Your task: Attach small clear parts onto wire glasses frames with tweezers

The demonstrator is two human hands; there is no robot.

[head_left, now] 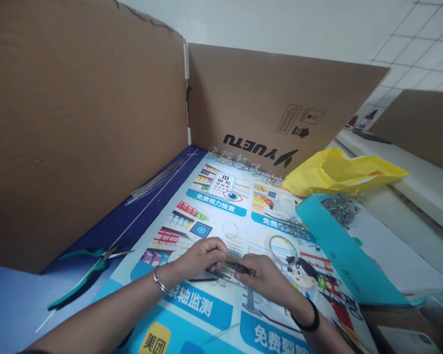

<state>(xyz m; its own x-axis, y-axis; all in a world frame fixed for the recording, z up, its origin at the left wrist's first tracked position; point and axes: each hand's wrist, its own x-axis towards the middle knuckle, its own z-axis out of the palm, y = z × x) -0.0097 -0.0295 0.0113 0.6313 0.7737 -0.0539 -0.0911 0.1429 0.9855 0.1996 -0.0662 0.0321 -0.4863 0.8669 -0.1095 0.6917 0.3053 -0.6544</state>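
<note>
My left hand (206, 255) is closed, thumb against the curled fingers, near the middle of the printed sheet. Whatever it pinches is too small and blurred to name. Close beside it, my right hand (260, 273) is wrapped round a slim dark hand tool (238, 267), whose tip points at the left fingers. The tool's exact kind is unclear. Thin metal wires (223, 275) lie beneath both hands. Just beyond my right hand is a ring of coiled wire (283, 249). Green-handled pliers (92, 270) rest at the left, their jaws apart.
Cardboard panels (84, 123) wall the left and back. Straight wires (158, 179) lie along the left panel. Wire scraps (243, 162) line the back edge. At right are a yellow bag (328, 172) and a turquoise-edged box (347, 250) with a wire tangle (339, 209).
</note>
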